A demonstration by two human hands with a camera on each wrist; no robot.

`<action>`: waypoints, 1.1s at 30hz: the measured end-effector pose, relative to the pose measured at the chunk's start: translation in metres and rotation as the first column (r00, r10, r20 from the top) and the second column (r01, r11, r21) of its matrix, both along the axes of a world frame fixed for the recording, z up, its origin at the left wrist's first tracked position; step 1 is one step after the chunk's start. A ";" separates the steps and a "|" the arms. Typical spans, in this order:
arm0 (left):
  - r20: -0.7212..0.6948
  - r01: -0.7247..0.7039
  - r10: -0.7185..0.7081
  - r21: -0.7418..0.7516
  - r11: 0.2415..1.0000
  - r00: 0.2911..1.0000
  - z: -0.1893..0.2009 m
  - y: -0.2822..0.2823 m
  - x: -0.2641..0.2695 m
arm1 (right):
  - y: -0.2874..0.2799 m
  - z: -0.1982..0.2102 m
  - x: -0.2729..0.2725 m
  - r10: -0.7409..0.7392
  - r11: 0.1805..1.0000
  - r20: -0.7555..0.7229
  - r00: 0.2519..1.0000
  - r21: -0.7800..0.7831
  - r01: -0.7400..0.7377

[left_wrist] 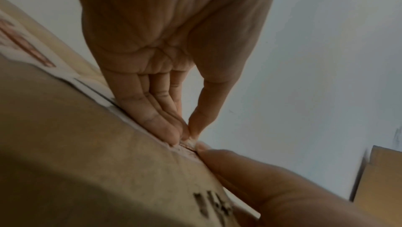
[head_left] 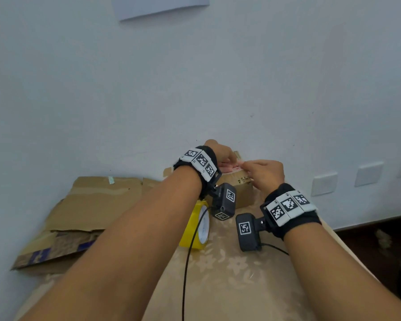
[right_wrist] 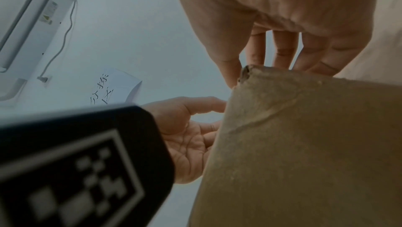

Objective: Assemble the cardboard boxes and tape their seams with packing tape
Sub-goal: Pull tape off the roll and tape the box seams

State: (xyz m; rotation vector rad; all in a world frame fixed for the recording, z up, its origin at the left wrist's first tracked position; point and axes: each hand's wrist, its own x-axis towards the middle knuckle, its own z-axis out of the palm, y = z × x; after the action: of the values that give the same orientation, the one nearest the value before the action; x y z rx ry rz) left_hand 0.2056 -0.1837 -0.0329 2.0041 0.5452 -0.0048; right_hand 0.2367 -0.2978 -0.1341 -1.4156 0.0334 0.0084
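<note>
Box [head_left: 237,189] stands at table's far edge against the wall, directly ahead of both hands. Left hand [head_left: 220,151] lies with straight fingers [left_wrist: 156,119] pressed on the top edge; right hand [head_left: 265,173] pinches the same edge, fingertips meeting. Seam appears to run left–right between them. Tape [head_left: 196,227] sits nearer, by the left wrist, so probably the left hand's reach.

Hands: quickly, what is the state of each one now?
Left hand: fingers straight, pressing the small cardboard box top.
Right hand: pinching at the box's top edge.
</note>
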 end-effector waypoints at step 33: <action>-0.081 0.040 -0.034 0.079 0.996 0.996 0.011 0.019 -0.018 | 0.019 0.011 -0.018 0.173 0.951 0.141 0.975 -0.280 -0.128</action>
State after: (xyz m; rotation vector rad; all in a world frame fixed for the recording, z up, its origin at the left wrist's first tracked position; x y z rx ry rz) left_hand 0.1879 -0.1652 -0.0217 2.0999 0.5671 -0.0870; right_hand 0.2190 -0.2784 -0.1232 -1.6850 -0.2185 0.0144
